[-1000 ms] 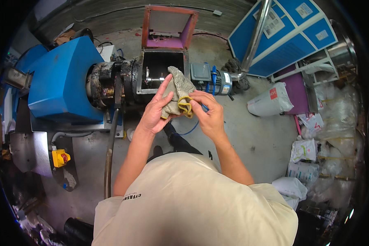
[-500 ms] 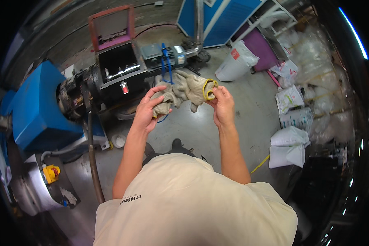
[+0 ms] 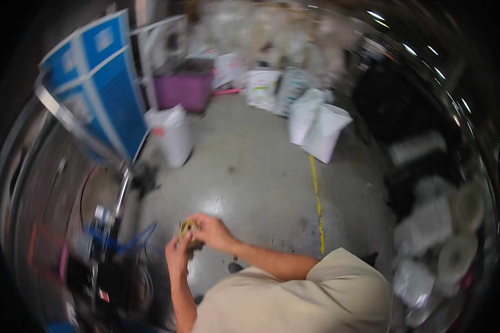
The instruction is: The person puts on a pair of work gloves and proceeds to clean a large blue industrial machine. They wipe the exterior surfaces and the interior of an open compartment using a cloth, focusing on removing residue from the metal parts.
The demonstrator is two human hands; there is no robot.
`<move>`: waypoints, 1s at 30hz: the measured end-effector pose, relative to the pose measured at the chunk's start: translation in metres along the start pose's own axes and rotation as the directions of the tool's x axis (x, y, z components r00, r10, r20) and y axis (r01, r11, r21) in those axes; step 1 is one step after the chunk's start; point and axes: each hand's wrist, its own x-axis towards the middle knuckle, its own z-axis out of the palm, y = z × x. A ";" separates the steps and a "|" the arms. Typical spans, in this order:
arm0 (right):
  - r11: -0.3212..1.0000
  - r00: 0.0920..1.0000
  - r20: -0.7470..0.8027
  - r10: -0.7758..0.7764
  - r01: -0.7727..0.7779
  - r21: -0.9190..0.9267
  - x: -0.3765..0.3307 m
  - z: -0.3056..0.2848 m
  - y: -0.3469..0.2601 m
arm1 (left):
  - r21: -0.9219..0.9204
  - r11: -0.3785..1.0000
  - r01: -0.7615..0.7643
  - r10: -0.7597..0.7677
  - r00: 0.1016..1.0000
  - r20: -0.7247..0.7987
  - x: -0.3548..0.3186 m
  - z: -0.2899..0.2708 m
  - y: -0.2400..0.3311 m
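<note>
A pair of beige knit work gloves [image 3: 195, 245] with yellow cuff edging is bunched between my two hands, blurred by motion. My left hand [image 3: 178, 254] grips it from the near left side, thumb up against the cuff. From the right, my right hand [image 3: 214, 233] closes its fingers on the cuff's edge. Both hands are close together in front of my body, above the grey floor. Most of the glove fabric is hidden behind the fingers.
At the lower left stands a dark machine [image 3: 83, 272] with a blue hose [image 3: 133, 241]. A blue panelled cabinet [image 3: 108, 83], white sack [image 3: 172, 136] and purple bin [image 3: 186, 91] stand farther off. More white bags [image 3: 319, 122] sit near a yellow floor line [image 3: 317, 200]; wrapped rolls [image 3: 455, 258] lie right.
My view has swung to the right, so the machine now lies at the lower left. My hands have drawn closer together, and the gloves are more bunched between them.
</note>
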 end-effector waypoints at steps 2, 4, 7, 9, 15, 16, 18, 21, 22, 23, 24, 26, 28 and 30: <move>0.986 0.991 -0.102 0.086 -0.099 -0.134 -0.023 -0.032 -0.021 | 0.031 0.999 0.041 -0.043 0.997 0.062 0.016 0.026 -0.017; 0.966 0.968 -0.228 0.109 -0.157 -0.204 -0.049 -0.077 -0.020 | 0.129 0.990 0.059 -0.083 0.979 0.185 0.029 0.069 -0.028; 0.828 0.926 -0.372 -0.070 -0.154 -0.539 -0.074 -0.127 -0.021 | 0.376 0.917 -0.134 0.013 0.952 0.306 0.055 0.120 -0.052; 0.644 0.887 -0.372 -0.275 -0.117 -0.756 -0.087 -0.148 -0.019 | 0.537 0.768 -0.348 0.128 0.906 0.404 0.055 0.146 -0.055; 0.458 0.965 -0.245 -0.096 -0.176 -0.871 -0.076 -0.170 0.005 | 0.631 0.599 -0.493 0.149 0.843 0.517 0.049 0.171 -0.016; 0.412 0.961 -0.257 -0.104 -0.193 -0.891 -0.067 -0.166 0.012 | 0.644 0.580 -0.499 0.240 0.860 0.450 0.052 0.169 -0.015; 0.600 0.891 -0.421 -0.172 -0.244 -0.762 -0.058 -0.165 0.008 | 0.650 0.644 -0.404 0.256 0.914 0.314 0.050 0.161 0.002; 0.718 0.905 -0.421 -0.065 -0.250 -0.649 -0.036 -0.149 -0.014 | 0.646 0.756 -0.105 0.105 0.994 0.038 0.048 0.118 0.016; 0.747 0.926 -0.376 -0.027 -0.231 -0.623 -0.038 -0.132 -0.010 | 0.610 0.792 0.028 -0.040 0.999 0.005 0.032 0.101 0.026; 0.775 0.946 -0.324 -0.008 -0.199 -0.600 -0.029 -0.115 -0.013 | 0.587 0.805 0.091 -0.092 0.995 -0.028 0.025 0.085 0.029; 0.801 0.961 -0.277 0.009 -0.173 -0.574 -0.021 -0.099 -0.014 | 0.559 0.816 0.145 -0.142 0.989 -0.050 0.020 0.071 0.031; 0.834 0.985 -0.165 0.046 -0.129 -0.537 -0.014 -0.067 -0.008 | 0.481 0.855 0.197 -0.189 0.980 -0.065 0.015 0.049 0.008; 0.878 0.994 -0.086 0.069 -0.102 -0.467 -0.007 -0.048 -0.001 | 0.140 0.963 0.229 -0.223 0.973 -0.052 0.007 0.039 -0.022; 0.919 0.993 -0.076 0.094 -0.116 -0.377 -0.006 -0.039 0.012 | 0.124 0.971 0.205 -0.194 0.976 -0.094 -0.007 0.025 -0.031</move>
